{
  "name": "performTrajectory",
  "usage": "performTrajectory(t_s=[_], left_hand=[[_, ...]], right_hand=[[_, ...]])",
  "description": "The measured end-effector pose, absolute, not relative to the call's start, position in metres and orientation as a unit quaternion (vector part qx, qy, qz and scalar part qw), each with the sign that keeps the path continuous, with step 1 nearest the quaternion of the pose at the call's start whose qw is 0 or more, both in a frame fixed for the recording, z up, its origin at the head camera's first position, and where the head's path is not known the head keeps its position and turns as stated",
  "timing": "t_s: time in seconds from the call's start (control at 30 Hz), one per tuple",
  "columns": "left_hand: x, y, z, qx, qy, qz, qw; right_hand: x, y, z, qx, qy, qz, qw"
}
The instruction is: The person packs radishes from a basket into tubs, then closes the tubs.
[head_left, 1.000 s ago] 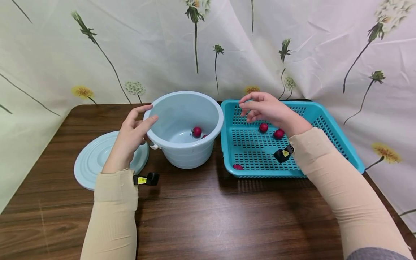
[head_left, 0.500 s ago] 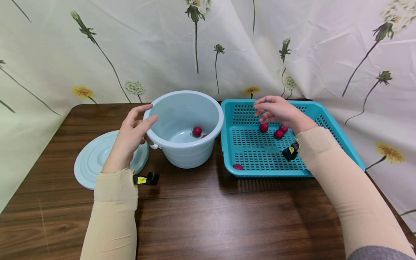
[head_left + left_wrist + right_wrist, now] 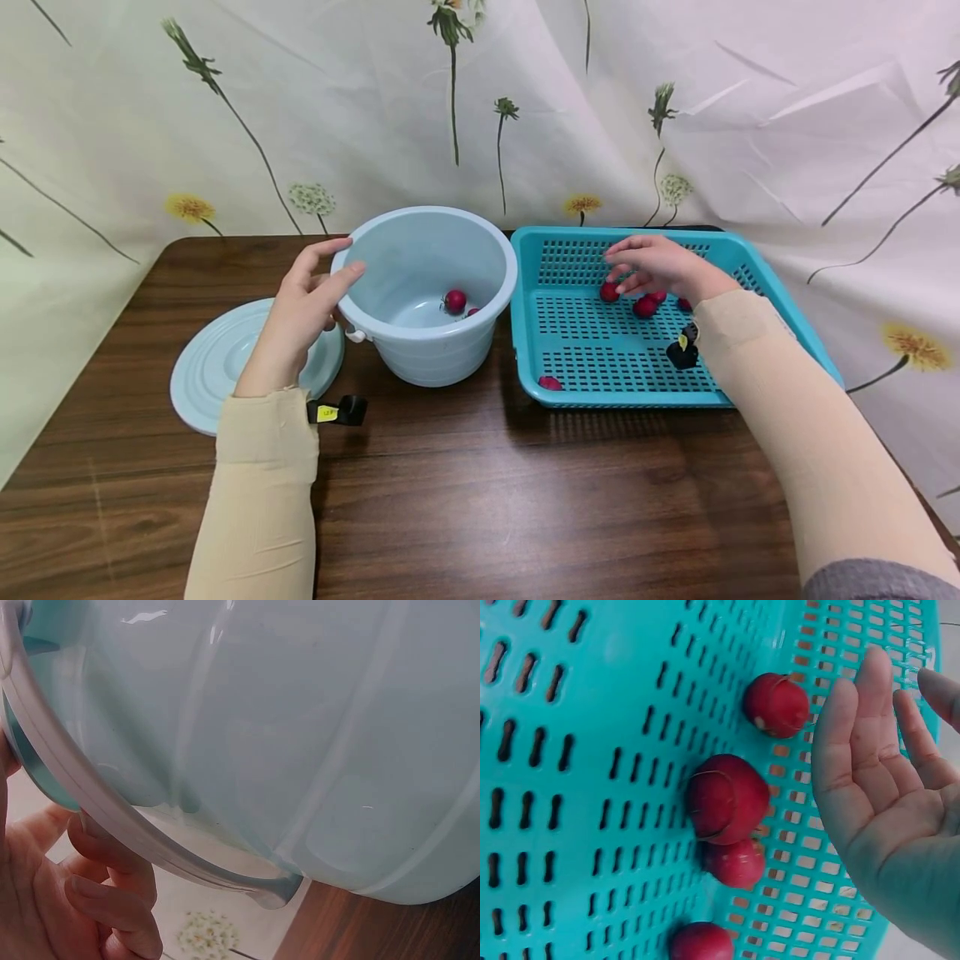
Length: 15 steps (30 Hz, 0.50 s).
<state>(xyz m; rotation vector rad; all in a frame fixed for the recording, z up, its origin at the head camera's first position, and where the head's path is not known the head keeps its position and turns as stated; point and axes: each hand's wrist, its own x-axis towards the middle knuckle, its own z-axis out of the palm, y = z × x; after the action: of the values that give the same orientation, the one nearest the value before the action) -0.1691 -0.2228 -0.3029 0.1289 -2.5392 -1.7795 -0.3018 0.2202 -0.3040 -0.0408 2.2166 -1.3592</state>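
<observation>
Wooden tabletop [image 3: 510, 500]: brace the bucket [image 3: 435, 354], left hand [image 3: 295, 312] pinching its rim; lower the right hand [image 3: 656, 265], loose and empty, gently over far radishes [image 3: 644, 307] in the basket [image 3: 581, 333].

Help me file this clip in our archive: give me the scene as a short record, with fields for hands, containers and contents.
Left hand: holds the bucket by its rim
Right hand: over the basket, fingers relaxed, holding nothing
Bucket: pale blue, upright, open
Lid: flat on the table, left of the bucket
Basket: turquoise, right of the bucket
Red items in bucket: two visible, one partly hidden
Red items in basket: five visible
Surface: brown wood grain
Backdrop: white cloth, dandelion print
</observation>
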Motion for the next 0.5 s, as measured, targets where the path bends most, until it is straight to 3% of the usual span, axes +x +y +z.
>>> performTrajectory(t_s=[0.5], left_hand=[[-0.165,-0.219,-0.301,0.041,-0.816,-0.576,0.02]], right_hand=[[-0.302,0.232,-0.319,0.005,0.811,-0.474,0.344]])
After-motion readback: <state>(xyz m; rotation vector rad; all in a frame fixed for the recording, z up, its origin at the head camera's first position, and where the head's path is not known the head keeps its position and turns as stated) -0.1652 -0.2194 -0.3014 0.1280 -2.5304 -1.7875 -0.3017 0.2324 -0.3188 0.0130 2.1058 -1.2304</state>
